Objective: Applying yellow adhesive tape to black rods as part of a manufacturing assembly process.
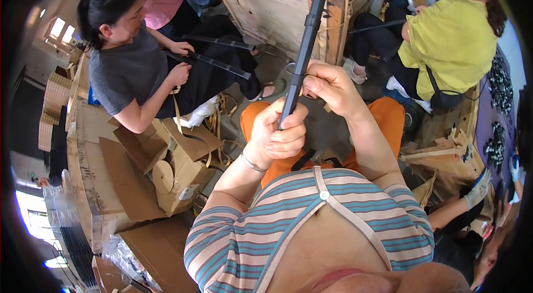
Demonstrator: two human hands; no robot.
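- Head view: your left hand [276,133] has its fingers curled tight round the lower end of a long, slim black rod [307,38], just above your orange-trousered lap.
- Your right hand [328,86] pinches the same rod slightly higher, thumb and fingers closed on it.
- The rod rises from your hands, tilted right, across a pale wooden crate [266,4] beyond your knees.

Top end of the long dark rod [308,32] running off the upper edge, its lower end disappearing inside the left hand [277,135], right hand [331,89] covering part of its shaft.
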